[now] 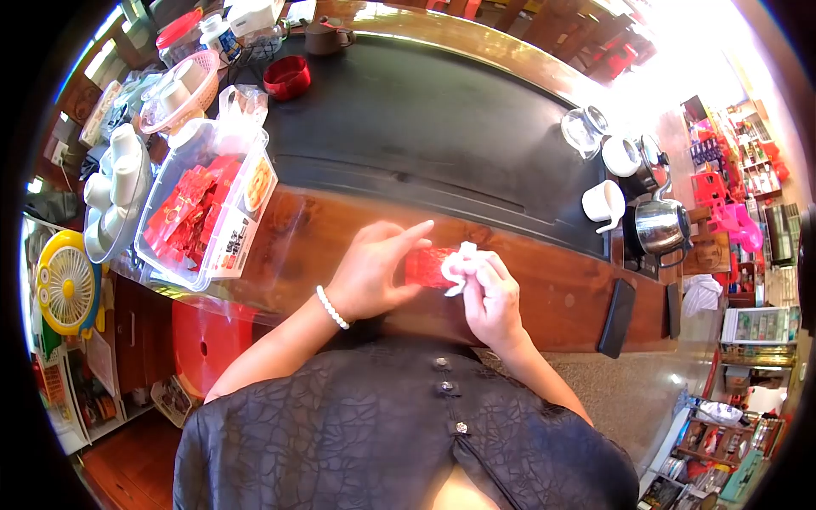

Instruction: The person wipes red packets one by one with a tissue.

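Note:
Over the front edge of the wooden table (340, 223), my left hand (371, 270) has its fingers apart, with thumb and fingertips around the left end of a small red packet (427, 268). Whether they touch it is unclear. A white bracelet circles my left wrist. My right hand (490, 296) is closed on a crumpled white cloth or tissue (461, 265), which lies against the packet's right end and covers part of it. To the left stands a clear plastic box (228, 270) holding several red packets (191, 208).
A black tray (408, 110) spans the table, with a red bowl (287, 78) at its back left. At right are a glass pot (585, 130), a white pitcher (603, 202), a steel kettle (661, 226) and a phone (617, 318). Cups (126, 174) stand far left.

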The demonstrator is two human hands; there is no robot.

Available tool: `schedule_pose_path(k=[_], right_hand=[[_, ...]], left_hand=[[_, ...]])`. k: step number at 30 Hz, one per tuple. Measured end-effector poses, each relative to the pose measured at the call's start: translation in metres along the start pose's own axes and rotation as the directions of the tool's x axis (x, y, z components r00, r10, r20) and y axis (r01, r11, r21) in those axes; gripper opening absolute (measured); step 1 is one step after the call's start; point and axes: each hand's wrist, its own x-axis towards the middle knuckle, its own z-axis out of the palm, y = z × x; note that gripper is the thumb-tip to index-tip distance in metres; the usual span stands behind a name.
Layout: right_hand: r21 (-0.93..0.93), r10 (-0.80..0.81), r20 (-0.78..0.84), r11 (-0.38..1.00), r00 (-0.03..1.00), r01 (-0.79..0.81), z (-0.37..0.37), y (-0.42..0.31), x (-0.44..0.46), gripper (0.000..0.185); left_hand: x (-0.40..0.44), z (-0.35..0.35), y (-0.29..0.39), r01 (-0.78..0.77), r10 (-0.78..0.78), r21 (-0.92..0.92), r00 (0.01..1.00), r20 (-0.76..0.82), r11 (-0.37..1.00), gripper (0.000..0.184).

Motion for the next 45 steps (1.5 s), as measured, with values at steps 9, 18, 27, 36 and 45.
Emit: schedule_pose_path(k=[9, 18, 27, 36, 45], right_hand=[[-0.126, -0.173, 0.128, 0.974, 0.977, 0.189, 0.009, -0.002, 0.003, 0.03], [-0.145, -0.106, 0.045, 0.983, 0.993, 0.111, -0.013, 0.004, -0.015, 0.021], [-0.045, -0.052, -0.135, 0.998, 0.989, 0.046, -0.017, -0.001, -0.007, 0.017], [-0.087, 0.141, -0.094, 0.985, 0.986, -0.149, -0.018, 0.012, 0.006, 0.023], [-0.217, -0.023, -0.329, 0.975, 0.944, -0.052, -0.026, 0.003, 0.024, 0.033]], left_hand=[[0.002, -0.003, 0.006, 0.014, -0.014, -0.002, 1.0, 0.011, 1.0, 0.071], [0.001, 0.001, 0.004, -0.114, 0.117, 0.072, 0.992, -0.047, 0.991, 0.052], [-0.001, -0.003, 0.002, 0.03, -0.036, -0.11, 0.998, -0.049, 0.993, 0.027], [-0.001, 0.003, -0.003, 0.061, -0.071, -0.093, 0.991, -0.112, 0.994, 0.027], [0.003, 0.003, 0.003, -0.036, 0.042, 0.044, 0.99, -0.136, 0.998, 0.046]])
